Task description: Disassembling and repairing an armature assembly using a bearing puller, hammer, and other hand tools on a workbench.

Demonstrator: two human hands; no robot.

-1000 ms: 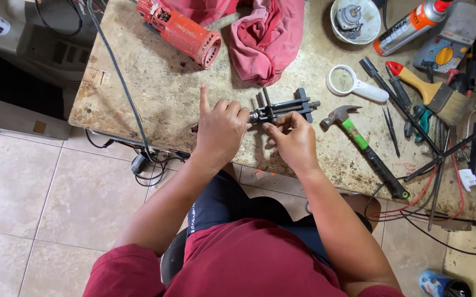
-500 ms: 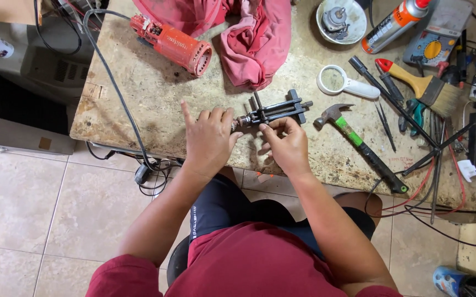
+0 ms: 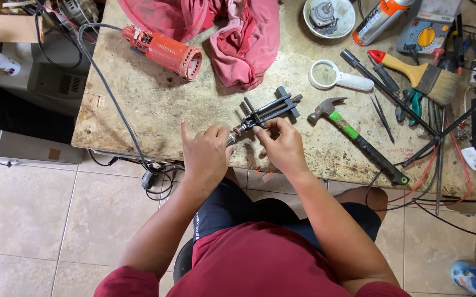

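Now both hands grip the black metal puller (image 3: 268, 111); it slants up and right from the left hand (image 3: 207, 155), right hand (image 3: 284, 146) fingers nearer its middle.

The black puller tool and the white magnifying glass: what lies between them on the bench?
In the head view, only bare bench top separates the black puller tool from the white magnifying glass.

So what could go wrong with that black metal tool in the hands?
The black metal tool sits between both hands near the front edge of the workbench, so it might slip off and drop onto the legs below. The left hand and right hand are bare, and fingers close to its arms could get pinched. The hammer lies near the right hand and reaches the edge, so a bump might knock it to the floor.
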